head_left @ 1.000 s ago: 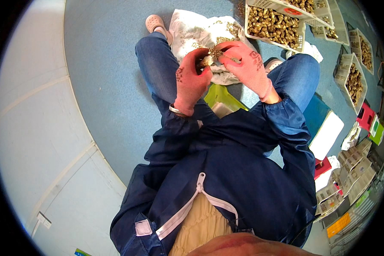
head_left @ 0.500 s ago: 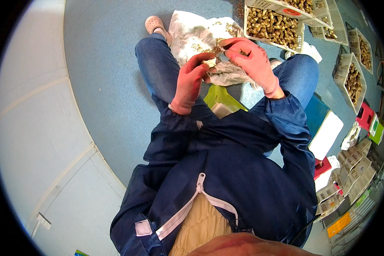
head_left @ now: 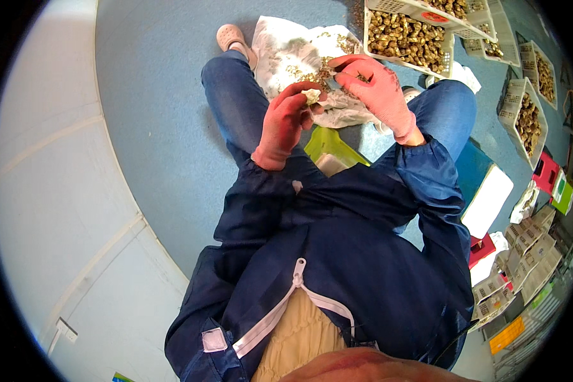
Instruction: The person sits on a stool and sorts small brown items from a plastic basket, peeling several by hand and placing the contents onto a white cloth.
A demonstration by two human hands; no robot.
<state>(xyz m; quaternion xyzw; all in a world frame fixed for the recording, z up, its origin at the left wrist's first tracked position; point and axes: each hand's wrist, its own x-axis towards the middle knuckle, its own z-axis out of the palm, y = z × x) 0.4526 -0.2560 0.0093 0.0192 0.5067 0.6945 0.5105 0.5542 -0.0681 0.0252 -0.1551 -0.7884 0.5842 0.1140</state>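
Both my hands wear pink gloves and are raised over my knees. My left hand (head_left: 285,124) pinches a small pale, whitish lump (head_left: 311,96) between thumb and fingertips. My right hand (head_left: 377,90) hovers just to the right of it with fingers spread and slightly curled, holding nothing that I can see. Below the hands a white cloth (head_left: 286,51) lies on the floor, strewn with small brown bits. I sit in a dark blue coat and blue jeans.
White plastic baskets (head_left: 411,11) filled with brown lumpy pieces stand at the top right, more baskets (head_left: 508,105) along the right. A green scoop-like object (head_left: 328,145) lies between my legs. Boxes and coloured packets crowd the right edge. Blue floor (head_left: 153,95) spreads left, beside a white wall.
The brownish piece held between both hands is now a pale lump in my left hand alone. My right hand has let go and opened out to the right.
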